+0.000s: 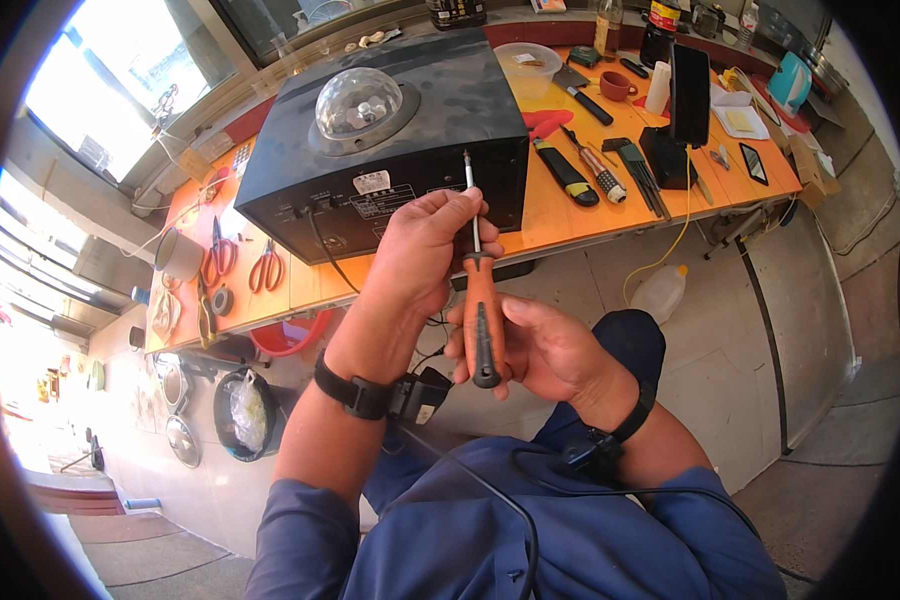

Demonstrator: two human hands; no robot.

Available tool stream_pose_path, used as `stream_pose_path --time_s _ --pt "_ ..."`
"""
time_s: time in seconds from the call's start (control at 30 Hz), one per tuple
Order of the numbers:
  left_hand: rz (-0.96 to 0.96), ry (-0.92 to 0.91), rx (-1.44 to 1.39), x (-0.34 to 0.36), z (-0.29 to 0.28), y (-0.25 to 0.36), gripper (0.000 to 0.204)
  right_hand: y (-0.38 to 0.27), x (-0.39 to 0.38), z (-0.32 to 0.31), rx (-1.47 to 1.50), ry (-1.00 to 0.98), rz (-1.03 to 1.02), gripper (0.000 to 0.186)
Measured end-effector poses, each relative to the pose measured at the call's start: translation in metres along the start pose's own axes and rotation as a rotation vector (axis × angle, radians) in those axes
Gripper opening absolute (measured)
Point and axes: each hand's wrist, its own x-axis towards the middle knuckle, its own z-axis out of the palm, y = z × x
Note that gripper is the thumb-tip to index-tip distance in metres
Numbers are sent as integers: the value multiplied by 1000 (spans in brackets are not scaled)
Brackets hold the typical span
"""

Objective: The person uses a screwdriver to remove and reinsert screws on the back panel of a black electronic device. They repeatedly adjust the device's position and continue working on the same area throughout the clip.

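Note:
A large black box [270, 120] with a clear faceted dome [358, 108] on top stands on the orange table. Its panel with labels and a plugged-in cord faces me. An orange and black screwdriver [483, 310] points away from me, its tip at the panel's upper edge, right of the middle. My left hand [420, 240] is closed, thumb and fingers pinching the metal shaft near the panel. Lower down, the fingers of my right hand [540, 345] curl round the handle from beneath. Whether a screw sits at the tip is too small to tell.
On the table's right lie a utility knife [567, 175], a set of hex keys [642, 175], a phone [753, 164] and a dark upright screen [689, 95]. Scissors [266, 268] lie at the left. A yellow cable [685, 215] hangs over the front edge. Below stands a bin [232, 430].

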Motion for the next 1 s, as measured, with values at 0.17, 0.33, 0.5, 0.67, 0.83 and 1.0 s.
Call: stream_pose_path --time_s 0.17,0.33,0.5,0.67,0.83,1.0 --pt "-28 -4 -68 -3 3 1 24 -1 -5 3 72 -38 32 48" --pt "-55 6 -117 -7 5 4 26 0 -1 2 22 -76 -19 57" --pt "-34 32 -77 -3 3 5 24 2 4 3 131 -147 -56 57" --pt "-23 27 -68 0 -1 6 23 7 12 0 296 -287 -62 55" --pt "-18 25 -6 3 -1 7 23 13 18 -7 465 -325 -45 65" --pt "10 35 0 4 1 5 23 11 19 -10 415 -407 -62 55"
